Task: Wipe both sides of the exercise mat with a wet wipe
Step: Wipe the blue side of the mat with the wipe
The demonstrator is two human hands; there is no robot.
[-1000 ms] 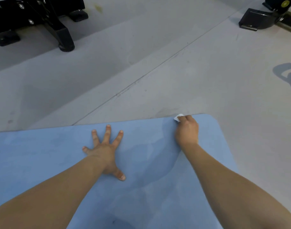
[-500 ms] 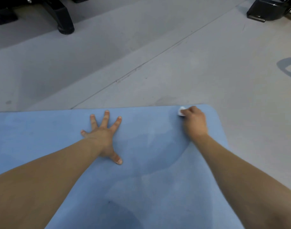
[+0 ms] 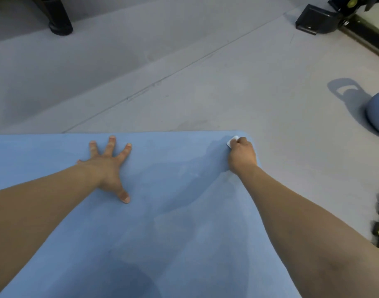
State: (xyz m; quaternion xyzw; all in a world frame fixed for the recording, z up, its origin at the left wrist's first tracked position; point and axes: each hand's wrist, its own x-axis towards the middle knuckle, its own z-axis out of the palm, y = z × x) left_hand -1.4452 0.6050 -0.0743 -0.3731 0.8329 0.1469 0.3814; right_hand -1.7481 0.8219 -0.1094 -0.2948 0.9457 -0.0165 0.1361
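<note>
Two hands on the blue exercise mat [image 3: 162, 233] — left hand [image 3: 108, 166] splayed flat, right hand [image 3: 242, 155] clutching a white wet wipe [image 3: 232, 141] at its one-o'clock corner, mat surface blotched darker.

A gym: grey padded floor [image 3: 227, 87], black machine feet [image 3: 313, 20], a blue kettlebell [image 3: 377, 112]

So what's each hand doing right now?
Left hand: open, fingers spread flat on the blue mat.
Right hand: fingers curled round a white wet wipe at the mat's far corner.
</note>
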